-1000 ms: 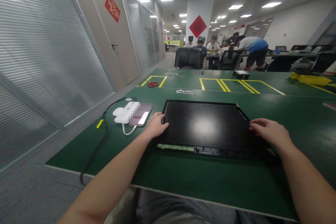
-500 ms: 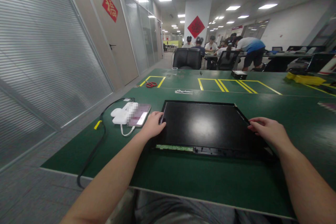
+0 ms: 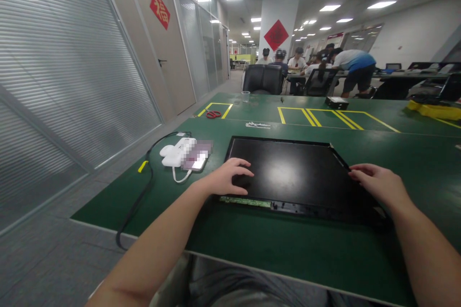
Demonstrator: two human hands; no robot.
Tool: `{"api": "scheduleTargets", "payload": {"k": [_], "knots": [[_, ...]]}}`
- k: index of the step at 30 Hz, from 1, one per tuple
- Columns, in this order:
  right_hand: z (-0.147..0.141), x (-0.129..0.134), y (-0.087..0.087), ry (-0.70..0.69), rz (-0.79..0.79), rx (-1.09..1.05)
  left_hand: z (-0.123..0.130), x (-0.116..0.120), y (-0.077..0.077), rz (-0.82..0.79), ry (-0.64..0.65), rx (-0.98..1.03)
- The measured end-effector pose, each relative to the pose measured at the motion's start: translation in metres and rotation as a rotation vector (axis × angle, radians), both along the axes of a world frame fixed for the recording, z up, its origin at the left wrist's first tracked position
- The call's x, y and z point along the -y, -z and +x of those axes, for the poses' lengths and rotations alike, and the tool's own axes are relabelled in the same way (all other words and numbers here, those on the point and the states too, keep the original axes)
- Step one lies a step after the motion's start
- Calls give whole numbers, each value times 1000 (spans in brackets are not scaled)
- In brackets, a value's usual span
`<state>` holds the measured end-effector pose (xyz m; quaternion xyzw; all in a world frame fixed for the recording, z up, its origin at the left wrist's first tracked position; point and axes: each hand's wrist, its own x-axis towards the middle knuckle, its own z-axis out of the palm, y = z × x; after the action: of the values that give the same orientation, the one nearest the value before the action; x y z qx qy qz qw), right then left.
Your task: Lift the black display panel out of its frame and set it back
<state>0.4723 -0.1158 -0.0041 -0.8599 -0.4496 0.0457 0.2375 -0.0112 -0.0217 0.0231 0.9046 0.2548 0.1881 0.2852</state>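
Observation:
A black LCD screen panel (image 3: 288, 165) lies flat on the green table, set in a thin black frame. Along its near edge runs a narrow green circuit board strip (image 3: 248, 202). Over the panel's left part is my left hand (image 3: 230, 177), open, thumb and fingers spread apart; whether the fingertips touch the surface I cannot tell. My right hand (image 3: 380, 182) pinches the panel's right edge between thumb and fingers. The fingers beyond that edge are partly hidden.
A phone (image 3: 197, 156) with a white cable lies left of the panel, beside a white power strip (image 3: 175, 153). A black cord (image 3: 142, 192) hangs over the table's left edge. Farther back are red scissors (image 3: 213, 114), a clear cup (image 3: 245, 96) and a black box (image 3: 336, 102). Several people are beyond.
My left hand has moved from the panel's left edge inward over its surface, and its fingers have spread. The right hand stays at the right edge. The view has turned slightly left.

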Motion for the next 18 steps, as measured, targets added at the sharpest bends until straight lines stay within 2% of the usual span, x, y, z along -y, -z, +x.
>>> {"api": "scheduleTargets", "payload": {"k": [6,13,18], "knots": [[-8,1,-7,4,6,-18,0,-3,4,-2,38,29],[-18,2,-15,31,-46,38,1,-8,11,101,89,4],[-22,1,-14,10,-98,103,2,-7,11,118,106,-6]]}}
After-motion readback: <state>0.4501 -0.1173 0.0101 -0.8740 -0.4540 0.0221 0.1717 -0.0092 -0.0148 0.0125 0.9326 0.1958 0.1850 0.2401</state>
